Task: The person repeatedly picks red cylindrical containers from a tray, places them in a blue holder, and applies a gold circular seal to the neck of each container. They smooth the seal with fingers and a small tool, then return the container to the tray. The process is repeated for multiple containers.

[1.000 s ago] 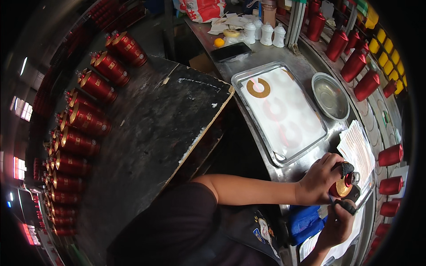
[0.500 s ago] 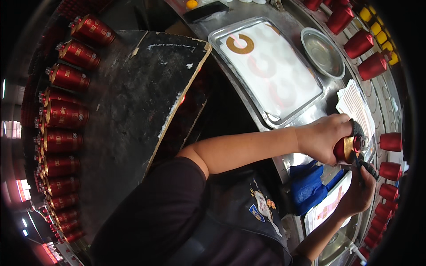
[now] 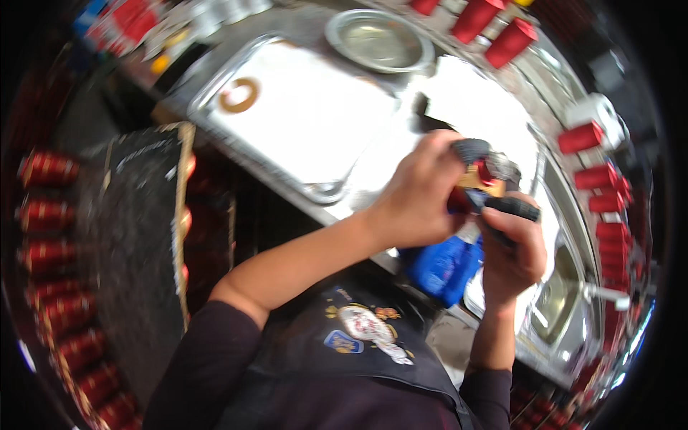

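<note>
Steel tray (image 3: 301,122) beside round metal bowl (image 3: 378,39); blue cloth (image 3: 444,265); red bottles (image 3: 600,175) along right.

Small production workshop: steel counter (image 3: 373,154) with metal tray (image 3: 308,122), round pan (image 3: 376,39), rows of red bottles (image 3: 50,236)

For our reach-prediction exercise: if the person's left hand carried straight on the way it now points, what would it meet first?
The left hand points right, so it would probably first meet the small red and gold item it grips, then the right hand; depth is unclear.
</note>
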The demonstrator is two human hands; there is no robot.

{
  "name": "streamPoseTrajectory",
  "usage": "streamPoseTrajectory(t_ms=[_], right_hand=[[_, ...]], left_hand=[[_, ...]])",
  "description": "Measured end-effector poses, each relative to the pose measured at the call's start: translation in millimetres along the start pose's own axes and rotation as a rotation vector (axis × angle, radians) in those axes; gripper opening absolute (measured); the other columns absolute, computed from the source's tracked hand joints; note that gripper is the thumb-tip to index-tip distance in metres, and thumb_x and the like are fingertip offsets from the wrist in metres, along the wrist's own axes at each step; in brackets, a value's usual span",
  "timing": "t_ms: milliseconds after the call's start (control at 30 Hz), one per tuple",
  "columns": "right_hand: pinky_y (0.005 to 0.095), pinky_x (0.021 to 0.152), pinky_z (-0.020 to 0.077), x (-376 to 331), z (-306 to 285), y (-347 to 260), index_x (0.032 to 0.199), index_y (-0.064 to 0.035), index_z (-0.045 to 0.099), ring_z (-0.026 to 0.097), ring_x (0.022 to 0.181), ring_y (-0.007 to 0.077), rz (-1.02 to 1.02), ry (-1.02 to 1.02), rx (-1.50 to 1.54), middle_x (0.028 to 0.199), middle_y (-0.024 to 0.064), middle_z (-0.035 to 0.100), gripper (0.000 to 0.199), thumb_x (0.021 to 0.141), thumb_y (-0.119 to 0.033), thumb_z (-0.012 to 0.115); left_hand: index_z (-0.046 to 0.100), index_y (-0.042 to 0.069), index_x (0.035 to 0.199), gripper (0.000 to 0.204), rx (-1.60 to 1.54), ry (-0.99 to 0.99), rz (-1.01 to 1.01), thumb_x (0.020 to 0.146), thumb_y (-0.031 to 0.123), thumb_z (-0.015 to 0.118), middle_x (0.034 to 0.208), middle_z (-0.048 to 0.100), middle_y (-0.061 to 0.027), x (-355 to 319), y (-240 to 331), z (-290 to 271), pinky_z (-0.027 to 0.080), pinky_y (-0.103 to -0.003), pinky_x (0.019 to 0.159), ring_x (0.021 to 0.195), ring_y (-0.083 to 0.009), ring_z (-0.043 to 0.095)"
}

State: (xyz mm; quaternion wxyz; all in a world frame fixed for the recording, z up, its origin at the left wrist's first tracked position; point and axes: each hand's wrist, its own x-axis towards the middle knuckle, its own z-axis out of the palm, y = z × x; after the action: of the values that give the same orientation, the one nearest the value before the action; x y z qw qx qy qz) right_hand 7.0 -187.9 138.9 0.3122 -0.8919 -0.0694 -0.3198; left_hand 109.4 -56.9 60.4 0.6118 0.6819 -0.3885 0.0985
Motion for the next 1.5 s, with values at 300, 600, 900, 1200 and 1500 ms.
streamPoseTrajectory(t_ms=[300,600,900,1200,1500], right_hand=[[0.0369,0.077,0.0537,5.2,0.1,-11.4,0.092,-0.0038,0.074,0.066,0.083,0.0292,-0.048,0.030,0.029,0.086,0.0098,0.068,0.031,0.064,0.010,0.081],[0.0361,0.076,0.0539,-2.5,3.3,-14.4,0.092,-0.0041,0.074,0.067,0.085,0.0297,-0.049,0.081,0.029,0.087,0.0104,0.068,0.032,0.064,0.010,0.079],[0.0375,0.075,0.0543,-2.8,10.2,-15.2,0.096,-0.0053,0.075,0.066,0.086,0.0307,-0.103,0.129,-0.024,0.086,0.0098,0.065,0.030,0.068,0.005,0.074],[0.0337,0.069,0.0532,-2.5,-13.1,-33.4,0.100,-0.0015,0.072,0.066,0.072,0.0252,0.069,0.252,0.143,0.089,0.0112,0.068,0.028,0.075,-0.001,0.083],[0.0255,0.071,0.0519,-0.5,-3.8,8.8,0.098,0.0015,0.067,0.066,0.079,0.0119,0.449,0.212,0.166,0.089,0.0078,0.069,0.021,0.082,-0.004,0.080]], left_hand=[[0.047,0.006,0.139,0.085,-0.160,-0.154,-0.047,0.066,0.018,0.089,0.131,0.049,-0.0195,14.2,9.5,-11.6,0.046,-0.045,0.102,0.120,-0.0392,0.054],[0.046,0.006,0.138,0.089,-0.135,-0.182,-0.100,0.064,0.024,0.092,0.133,0.046,-0.0200,2.2,7.6,-13.0,0.046,-0.047,0.101,0.122,-0.0395,0.052],[0.048,0.004,0.138,0.084,-0.209,-0.173,-0.234,0.066,0.020,0.089,0.137,0.048,-0.0195,-1.7,7.6,-16.5,0.041,-0.045,0.110,0.127,-0.0384,0.050],[0.054,0.006,0.134,0.082,-0.129,-0.058,-0.215,0.063,0.017,0.095,0.134,0.053,-0.0163,-8.5,9.4,-12.4,0.047,-0.041,0.105,0.125,-0.0320,0.056],[0.056,0.004,0.132,0.083,-0.294,-0.159,-0.397,0.059,0.009,0.095,0.134,0.055,-0.0135,8.4,10.6,-18.8,0.048,-0.038,0.106,0.123,-0.0251,0.059]])
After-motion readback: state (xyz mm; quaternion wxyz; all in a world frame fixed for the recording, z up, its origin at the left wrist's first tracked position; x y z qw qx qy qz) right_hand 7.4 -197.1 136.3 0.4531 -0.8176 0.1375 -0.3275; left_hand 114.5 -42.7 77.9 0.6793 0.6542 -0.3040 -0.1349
